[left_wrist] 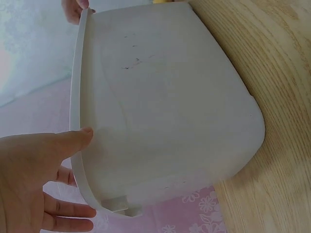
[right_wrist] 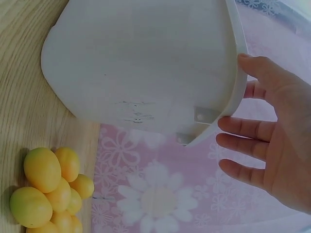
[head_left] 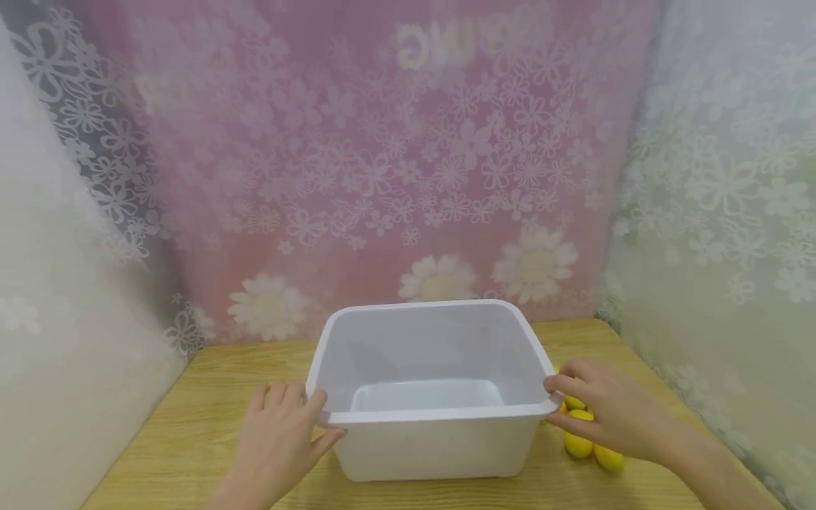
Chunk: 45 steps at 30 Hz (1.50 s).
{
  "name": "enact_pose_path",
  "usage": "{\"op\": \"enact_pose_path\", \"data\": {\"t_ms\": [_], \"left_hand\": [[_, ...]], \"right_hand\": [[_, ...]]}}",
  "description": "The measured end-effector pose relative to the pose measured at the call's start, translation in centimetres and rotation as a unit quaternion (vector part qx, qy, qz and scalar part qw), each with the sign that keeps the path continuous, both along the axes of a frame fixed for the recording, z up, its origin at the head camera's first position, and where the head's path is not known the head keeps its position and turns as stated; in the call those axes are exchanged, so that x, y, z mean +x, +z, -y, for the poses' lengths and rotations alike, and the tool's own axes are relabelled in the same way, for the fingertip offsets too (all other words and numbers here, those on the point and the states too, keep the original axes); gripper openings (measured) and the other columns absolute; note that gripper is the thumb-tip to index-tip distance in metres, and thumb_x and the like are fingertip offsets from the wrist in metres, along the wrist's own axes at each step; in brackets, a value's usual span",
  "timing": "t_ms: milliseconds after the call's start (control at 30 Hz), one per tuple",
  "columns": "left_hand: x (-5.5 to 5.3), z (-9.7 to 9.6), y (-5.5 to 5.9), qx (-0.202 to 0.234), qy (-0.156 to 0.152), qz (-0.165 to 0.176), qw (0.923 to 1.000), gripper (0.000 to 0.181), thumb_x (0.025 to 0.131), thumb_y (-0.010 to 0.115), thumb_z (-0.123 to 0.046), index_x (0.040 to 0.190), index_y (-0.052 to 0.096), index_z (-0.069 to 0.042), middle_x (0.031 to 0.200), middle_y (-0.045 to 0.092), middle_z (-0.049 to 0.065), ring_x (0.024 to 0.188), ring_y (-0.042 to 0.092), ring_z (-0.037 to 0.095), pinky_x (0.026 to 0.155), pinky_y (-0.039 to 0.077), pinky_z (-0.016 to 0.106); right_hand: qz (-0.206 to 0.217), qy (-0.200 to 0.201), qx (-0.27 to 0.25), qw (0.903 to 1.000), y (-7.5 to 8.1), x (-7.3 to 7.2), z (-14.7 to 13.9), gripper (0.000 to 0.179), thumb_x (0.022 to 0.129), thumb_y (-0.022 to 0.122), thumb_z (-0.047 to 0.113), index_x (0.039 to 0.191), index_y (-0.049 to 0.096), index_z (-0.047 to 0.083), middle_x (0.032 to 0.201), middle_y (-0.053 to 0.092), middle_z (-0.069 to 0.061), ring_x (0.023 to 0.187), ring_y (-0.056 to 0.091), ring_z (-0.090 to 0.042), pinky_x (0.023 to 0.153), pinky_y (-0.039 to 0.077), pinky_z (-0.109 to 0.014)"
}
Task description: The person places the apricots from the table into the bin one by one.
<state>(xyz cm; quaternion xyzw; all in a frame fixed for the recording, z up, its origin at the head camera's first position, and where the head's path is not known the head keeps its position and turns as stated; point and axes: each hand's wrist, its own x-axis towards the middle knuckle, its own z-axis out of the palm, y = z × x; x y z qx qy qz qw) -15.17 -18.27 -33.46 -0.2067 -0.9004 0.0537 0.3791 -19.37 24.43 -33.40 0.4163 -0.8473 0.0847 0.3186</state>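
A white rectangular plastic tub [head_left: 440, 446] stands upright on the table, its inside floor showing in the head view. At its near left corner my left hand [head_left: 274, 432] pinches the rim, thumb on the outer side and index finger over the edge. My right hand [head_left: 612, 407] grips the near right corner of the rim in the same manner. In both wrist views the remaining fingers stretch out beside the rim. Several yellow, smooth oval fruits [right_wrist: 42, 170] lie to the right of the tub, partly hidden behind my right hand in the head view.
The wooden table [head_left: 210, 411] carries everything. Behind it hangs a pink flowered sheet [head_left: 382, 177]. Pale flowered sheets close off the left side [head_left: 83, 283] and the right side [head_left: 720, 248].
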Motion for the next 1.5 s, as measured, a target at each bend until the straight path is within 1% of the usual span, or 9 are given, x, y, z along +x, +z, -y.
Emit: {"op": "enact_pose_path", "data": {"t_ms": [167,333,533,700,800,1000,1100,1200,1500], "left_hand": [[-0.3,0.0,-0.3,-0.004,-0.013,0.001,0.9999,0.049,0.067,0.074,-0.054,0.084,0.056,-0.012,0.079,0.053,0.006,0.078,0.056,0.029,0.075,0.046,0.05],[-1.1,0.5,-0.7,-0.012,-0.074,0.021,0.997,0.064,0.069,0.072,-0.054,0.116,0.061,-0.012,0.108,0.059,0.012,0.1,0.056,0.032,0.086,0.044,0.05],[-1.0,1.0,-0.7,-0.03,-0.122,0.145,0.9815,0.079,0.081,0.061,-0.058,0.142,0.04,-0.014,0.146,0.035,0.017,0.133,0.035,0.034,0.113,0.016,0.045],[-0.8,1.3,-0.6,-0.015,-0.138,0.236,0.9618,0.078,0.086,0.056,-0.056,0.149,0.028,-0.02,0.152,0.025,0.014,0.137,0.027,0.035,0.11,0.02,0.053],[-0.8,1.5,-0.5,-0.012,-0.144,0.255,0.9562,0.077,0.086,0.056,-0.055,0.149,0.025,-0.022,0.152,0.025,0.013,0.137,0.028,0.036,0.105,0.026,0.055],[-0.8,1.8,-0.4,-0.009,-0.154,0.262,0.9525,0.076,0.088,0.049,-0.06,0.15,0.022,-0.025,0.152,0.026,0.012,0.137,0.027,0.036,0.104,0.026,0.056],[-0.9,1.9,-0.4,-0.014,-0.153,0.245,0.9573,0.078,0.086,0.052,-0.06,0.15,0.022,-0.026,0.152,0.027,0.01,0.137,0.028,0.035,0.107,0.023,0.051],[-0.9,2.0,-0.5,-0.022,-0.15,0.215,0.9648,0.081,0.084,0.058,-0.058,0.15,0.024,-0.025,0.151,0.029,0.01,0.136,0.03,0.035,0.113,0.013,0.04],[-0.9,2.2,-0.5,-0.04,-0.156,0.198,0.9668,0.079,0.085,0.057,-0.056,0.149,0.025,-0.023,0.151,0.03,0.011,0.134,0.031,0.037,0.114,0.013,0.039]], "right_hand": [[0.014,-0.004,0.005,0.9999,0.0,0.3,-0.4,0.03,0.073,0.078,0.039,0.094,0.061,0.027,0.089,0.05,0.019,0.073,0.042,0.002,0.059,0.038,-0.018],[0.045,-0.024,0.012,0.9986,0.1,0.8,-0.9,0.04,0.071,0.079,0.036,0.106,0.064,0.022,0.099,0.053,0.019,0.08,0.048,0.001,0.064,0.044,-0.02],[0.13,-0.089,0.021,0.9874,-0.3,1.4,-2.0,0.069,0.078,0.072,0.043,0.139,0.047,0.023,0.13,0.053,0.003,0.111,0.054,-0.022,0.081,0.048,-0.048],[0.144,-0.106,0.013,0.9838,-1.3,1.0,-3.0,0.078,0.078,0.072,0.043,0.145,0.036,0.023,0.139,0.047,-0.008,0.122,0.044,-0.032,0.106,0.028,-0.038],[0.143,-0.113,0.016,0.9832,-2.1,0.5,-3.4,0.078,0.079,0.071,0.043,0.145,0.035,0.021,0.14,0.046,-0.009,0.124,0.041,-0.034,0.111,0.006,-0.019],[0.18,-0.142,0.027,0.9729,-3.7,-0.6,-4.9,0.071,0.083,0.066,0.044,0.142,0.042,0.011,0.141,0.044,-0.016,0.125,0.038,-0.042,0.105,-0.014,-0.016],[0.206,-0.163,0.025,0.9646,-4.8,-1.2,-6.0,0.07,0.085,0.064,0.044,0.14,0.043,0.007,0.141,0.041,-0.02,0.127,0.035,-0.044,0.114,-0.008,-0.038],[0.21,-0.18,0.026,0.9607,-6.0,-2.1,-7.2,0.07,0.083,0.066,0.045,0.137,0.046,0.005,0.138,0.043,-0.022,0.125,0.037,-0.044,0.107,0.015,-0.059],[0.188,-0.216,0.057,0.9564,-8.1,-3.1,-10.5,0.065,0.073,0.076,0.043,0.122,0.059,0.005,0.111,0.059,-0.013,0.102,0.055,-0.035,0.082,0.043,-0.058]]}}
